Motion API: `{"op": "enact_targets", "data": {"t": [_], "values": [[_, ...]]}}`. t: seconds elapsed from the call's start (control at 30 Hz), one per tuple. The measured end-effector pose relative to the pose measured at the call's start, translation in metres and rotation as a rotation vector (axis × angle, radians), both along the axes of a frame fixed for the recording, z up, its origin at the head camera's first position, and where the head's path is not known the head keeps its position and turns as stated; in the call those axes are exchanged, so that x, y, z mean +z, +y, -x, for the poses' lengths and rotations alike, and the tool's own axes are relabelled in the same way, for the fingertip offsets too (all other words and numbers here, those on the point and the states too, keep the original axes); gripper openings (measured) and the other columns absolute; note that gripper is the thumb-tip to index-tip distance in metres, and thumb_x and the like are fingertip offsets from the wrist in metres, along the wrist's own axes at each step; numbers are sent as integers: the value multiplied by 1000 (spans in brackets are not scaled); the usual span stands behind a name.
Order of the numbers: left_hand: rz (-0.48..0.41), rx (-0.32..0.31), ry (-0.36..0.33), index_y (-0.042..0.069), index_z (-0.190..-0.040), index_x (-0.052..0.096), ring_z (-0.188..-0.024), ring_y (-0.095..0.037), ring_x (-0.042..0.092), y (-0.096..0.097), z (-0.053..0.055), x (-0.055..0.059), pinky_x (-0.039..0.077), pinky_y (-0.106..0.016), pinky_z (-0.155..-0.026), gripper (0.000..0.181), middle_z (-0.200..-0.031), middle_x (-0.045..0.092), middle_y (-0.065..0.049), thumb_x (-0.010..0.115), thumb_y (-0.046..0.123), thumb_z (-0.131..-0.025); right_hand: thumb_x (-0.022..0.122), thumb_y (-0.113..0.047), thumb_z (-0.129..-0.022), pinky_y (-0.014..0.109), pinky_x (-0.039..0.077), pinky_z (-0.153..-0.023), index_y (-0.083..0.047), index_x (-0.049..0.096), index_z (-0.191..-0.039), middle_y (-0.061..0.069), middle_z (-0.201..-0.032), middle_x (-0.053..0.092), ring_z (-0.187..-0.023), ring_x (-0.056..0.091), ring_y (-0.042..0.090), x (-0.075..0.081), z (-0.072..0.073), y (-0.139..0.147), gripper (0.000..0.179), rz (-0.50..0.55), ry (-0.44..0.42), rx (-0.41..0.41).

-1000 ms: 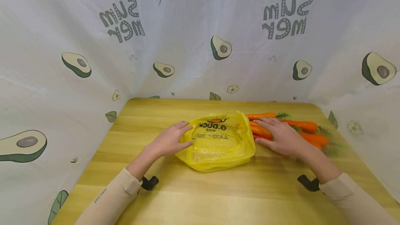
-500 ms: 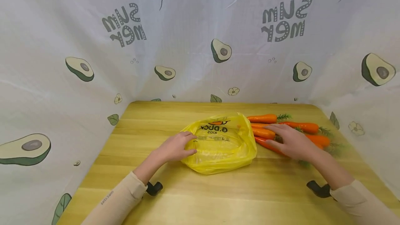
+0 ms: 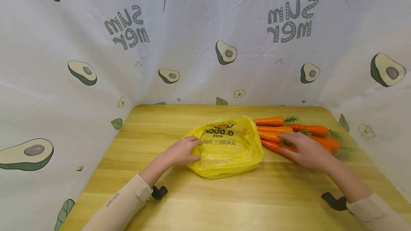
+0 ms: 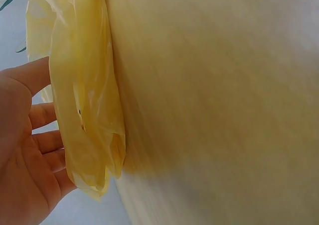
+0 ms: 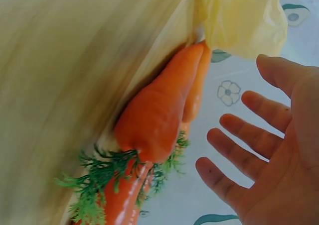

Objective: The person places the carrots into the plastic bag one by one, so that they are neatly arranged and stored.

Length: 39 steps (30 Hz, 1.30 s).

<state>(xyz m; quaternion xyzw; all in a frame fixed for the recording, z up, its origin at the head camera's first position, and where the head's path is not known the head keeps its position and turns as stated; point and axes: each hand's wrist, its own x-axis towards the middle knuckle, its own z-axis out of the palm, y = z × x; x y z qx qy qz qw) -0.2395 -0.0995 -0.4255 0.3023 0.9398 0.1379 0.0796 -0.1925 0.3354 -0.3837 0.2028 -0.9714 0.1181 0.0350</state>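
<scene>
A yellow plastic bag (image 3: pixel 221 152) lies on the table with its mouth spread wide and dark print showing inside. My left hand (image 3: pixel 183 151) is at its left edge, fingers loosely extended. In the left wrist view, the bag's rim (image 4: pixel 87 90) hides the fingertips of that hand (image 4: pixel 30 145). To the bag's right lie several orange carrots (image 3: pixel 273 119) with green tops, some with their tips against the bag. Over the nearest carrots hovers my right hand (image 3: pixel 305 149); the right wrist view shows its fingers spread, apart from a thick carrot (image 5: pixel 157 105).
The wooden table (image 3: pixel 224 202) ends at a white curtain (image 3: pixel 189 27) printed with avocados, which rises at the back and both sides. Black curved pieces (image 3: pixel 159 192) sit at both wrists.
My right hand has moved right and slightly nearer, away from the bag's edge, uncovering more of the carrots. My left hand stays at the bag's left side. The view has tilted slightly.
</scene>
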Motion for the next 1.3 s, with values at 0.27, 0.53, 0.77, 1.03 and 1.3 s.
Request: {"op": "enact_targets", "data": {"t": [0.27,0.53,0.77,1.03,1.3], "values": [[71,4,1,15,-146,54,-140,-30,46,-1,-1,-5,44,-47,-111,66,-154,45,-13,72,44,-90,65,-41,-97,69,45,-95,-7,61,-138,25,-139,57,-128,49,49,-8,-5,8,53,6,-7,-33],[126,-34,44,17,-143,56,-144,-29,41,-1,1,-9,42,-48,-113,64,-155,44,-10,73,46,-89,67,-40,-96,69,45,-94,-6,64,-134,26,-135,60,-124,51,49,-13,-7,12,51,-11,14,-43],[146,-44,42,19,-145,55,-145,-29,40,0,0,-9,41,-51,-113,64,-157,43,-7,73,46,-90,72,-34,-94,68,47,-93,-4,64,-133,29,-133,60,-121,53,50,-17,-9,16,50,3,25,-40],[158,-46,37,19,-146,54,-145,-29,40,0,1,-7,40,-51,-114,65,-157,43,-7,74,46,-90,73,-31,-93,69,45,-93,0,62,-133,32,-133,57,-121,51,53,-23,-7,19,51,0,-2,-41],[159,-42,40,18,-144,56,-144,-29,41,0,1,-7,39,-50,-114,65,-156,44,-7,74,47,-89,76,-23,-89,67,49,-89,1,65,-127,30,-127,58,-114,54,52,-29,-7,21,46,11,11,-29]]}}
